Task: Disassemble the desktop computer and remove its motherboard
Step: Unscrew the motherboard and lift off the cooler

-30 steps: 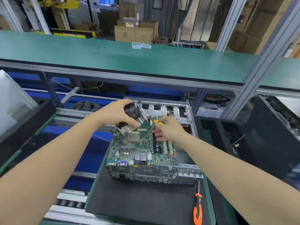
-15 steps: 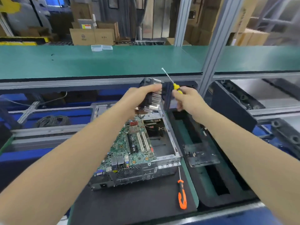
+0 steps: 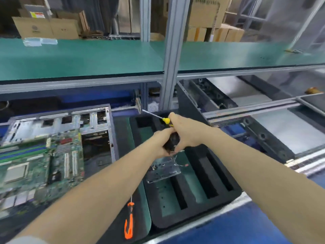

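The open desktop case (image 3: pixel 109 131) lies at the left with the green motherboard (image 3: pixel 42 162) still inside it, its bare CPU socket showing. My left hand (image 3: pixel 161 141) and my right hand (image 3: pixel 186 132) together grip the black CPU cooler (image 3: pixel 173 140) over the black foam tray (image 3: pixel 193 199) to the right of the case. My right hand also holds a yellow-handled screwdriver (image 3: pixel 165 119), its shaft pointing up and left. A metal bracket (image 3: pixel 163 170) lies in the tray just below the cooler.
An orange-handled screwdriver (image 3: pixel 129 221) lies on the black mat in front of the case. The tray has several long slots. A green shelf (image 3: pixel 88 57) on an aluminium post (image 3: pixel 170 67) spans above. Conveyor rails (image 3: pixel 255 110) run at the right.
Both hands carried the cooler from above the motherboard rightward and down over the foam tray. The view swung right, so the case now sits at the left.
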Tool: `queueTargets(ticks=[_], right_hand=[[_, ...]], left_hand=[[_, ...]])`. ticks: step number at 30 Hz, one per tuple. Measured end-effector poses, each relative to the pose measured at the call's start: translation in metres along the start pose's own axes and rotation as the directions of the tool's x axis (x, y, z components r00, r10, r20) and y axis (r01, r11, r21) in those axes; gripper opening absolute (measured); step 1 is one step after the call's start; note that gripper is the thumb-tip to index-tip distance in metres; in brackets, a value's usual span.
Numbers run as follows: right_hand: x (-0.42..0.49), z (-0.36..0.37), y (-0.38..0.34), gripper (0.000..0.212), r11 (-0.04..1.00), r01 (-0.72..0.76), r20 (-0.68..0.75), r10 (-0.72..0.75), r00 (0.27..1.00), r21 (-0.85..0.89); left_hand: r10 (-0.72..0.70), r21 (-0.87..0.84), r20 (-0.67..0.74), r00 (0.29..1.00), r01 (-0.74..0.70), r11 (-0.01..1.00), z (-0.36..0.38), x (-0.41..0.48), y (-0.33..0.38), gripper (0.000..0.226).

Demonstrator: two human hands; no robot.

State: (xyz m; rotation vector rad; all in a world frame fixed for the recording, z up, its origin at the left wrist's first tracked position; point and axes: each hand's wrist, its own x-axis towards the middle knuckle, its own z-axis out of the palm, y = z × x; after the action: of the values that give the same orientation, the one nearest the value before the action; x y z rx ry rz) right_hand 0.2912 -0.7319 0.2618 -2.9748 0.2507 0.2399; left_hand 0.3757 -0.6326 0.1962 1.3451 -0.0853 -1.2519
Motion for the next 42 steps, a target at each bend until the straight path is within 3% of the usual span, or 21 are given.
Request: queueTargets(ticks=[4, 7, 9, 12, 16, 20, 23, 26, 32, 35, 38, 40, 42], right_hand=[[0.009, 0.028, 0.041, 0.089, 0.97, 0.096, -0.047, -0.109, 0.993, -0.223], [0.023, 0.04, 0.061, 0.095, 0.954, 0.093, -0.073, -0.118, 0.99, -0.284], [0.033, 0.049, 0.071, 0.102, 0.962, 0.076, -0.062, -0.095, 0.993, -0.262], [0.047, 0.073, 0.081, 0.103, 0.97, 0.059, 0.0, -0.061, 0.998, -0.235], [0.06, 0.109, 0.09, 0.09, 0.982, 0.008, 0.054, 0.002, 0.999, -0.191], [0.068, 0.129, 0.106, 0.085, 0.992, -0.062, 0.138, 0.077, 0.987, -0.113], [0.069, 0.148, 0.115, 0.092, 0.991, -0.107, 0.172, 0.119, 0.978, -0.076], [0.071, 0.166, 0.12, 0.109, 0.988, -0.148, 0.18, 0.151, 0.972, -0.034], [0.072, 0.194, 0.122, 0.09, 0.981, -0.189, 0.212, 0.176, 0.961, 0.039], [0.071, 0.203, 0.126, 0.085, 0.974, -0.215, 0.215, 0.196, 0.957, 0.068], [0.074, 0.202, 0.131, 0.084, 0.957, -0.25, 0.277, 0.203, 0.939, 0.148], [0.076, 0.196, 0.13, 0.086, 0.925, -0.299, 0.333, 0.212, 0.919, 0.236], [0.08, 0.188, 0.123, 0.084, 0.862, -0.365, 0.294, 0.269, 0.917, 0.351]], left_hand=[[-0.023, -0.104, -0.004, 1.0, 0.023, 0.994, 0.02, 0.035, -0.019, 0.031], [-0.001, -0.207, -0.002, 1.0, 0.001, 0.978, 0.023, 0.056, -0.027, 0.027], [0.023, -0.12, -0.026, 0.999, -0.026, 0.992, 0.02, 0.067, -0.03, 0.025], [0.086, 0.142, -0.128, 0.988, -0.067, 0.988, 0.013, 0.083, -0.037, 0.022], [0.154, 0.231, -0.187, 0.97, -0.109, 0.967, 0.003, 0.102, -0.04, 0.011], [0.105, 0.152, -0.127, 0.986, -0.085, 0.985, 0.002, 0.115, -0.045, 0.026], [0.049, 0.06, -0.114, 0.992, -0.042, 0.997, 0.003, 0.123, -0.052, 0.039], [0.006, -0.008, -0.108, 0.994, -0.007, 1.0, 0.005, 0.128, -0.059, 0.041], [-0.076, -0.103, -0.171, 0.982, 0.059, 0.993, 0.001, 0.131, -0.062, 0.029], [-0.081, -0.111, -0.158, 0.984, 0.063, 0.992, -0.002, 0.127, -0.061, 0.025], [-0.067, -0.117, -0.198, 0.978, 0.044, 0.992, -0.005, 0.12, -0.056, 0.043], [-0.054, -0.073, -0.205, 0.977, 0.04, 0.997, -0.006, 0.112, -0.05, 0.048], [-0.013, 0.005, -0.226, 0.974, 0.014, 1.0, -0.006, 0.102, -0.041, 0.046]])
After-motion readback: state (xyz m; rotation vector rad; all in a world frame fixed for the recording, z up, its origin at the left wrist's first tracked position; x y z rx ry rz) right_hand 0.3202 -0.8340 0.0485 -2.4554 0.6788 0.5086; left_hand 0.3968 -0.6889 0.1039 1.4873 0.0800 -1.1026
